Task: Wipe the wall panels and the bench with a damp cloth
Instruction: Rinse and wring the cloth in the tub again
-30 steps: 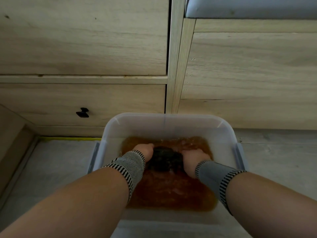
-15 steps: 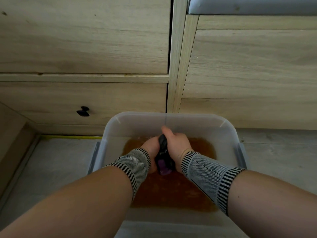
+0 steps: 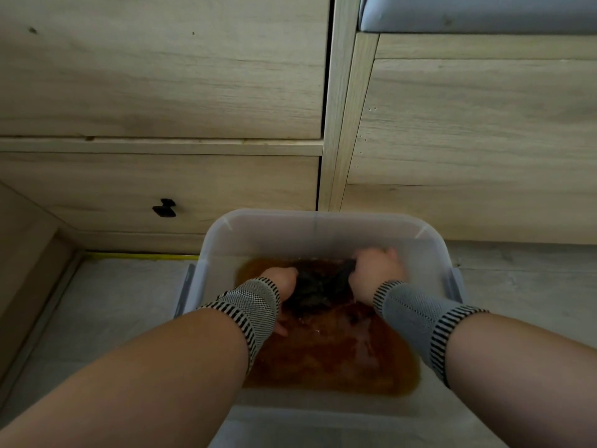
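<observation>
Right now you are clamping both grips on the dark cloth (image 3: pixel 318 286), left hand (image 3: pixel 281 279) and right hand (image 3: pixel 374 273) pulling it apart low over the brown water in the clear tub (image 3: pixel 323 221). Carrying it off this soaked is likely risking brown drips on the wooden wall panels (image 3: pixel 161 76). Half a second ago you were wringing it upright between hands pressed together; now they are spreading it.

The crumpled wet cloth (image 3: pixel 315 287) was dark, near black. The water (image 3: pixel 336 357) in the translucent whitish plastic tub (image 3: pixel 323 227) was rusty orange-brown. Both knitted wrist sleeves (image 3: pixel 250 305) were grey with black-and-white striped cuffs. The wooden wall panels (image 3: pixel 161 76) were pale oak with visible grain. The small drawer knob (image 3: pixel 164 208) was black. The padded bench cushion (image 3: pixel 478 12) was grey-blue. The floor (image 3: pixel 113 286) was light grey.
</observation>
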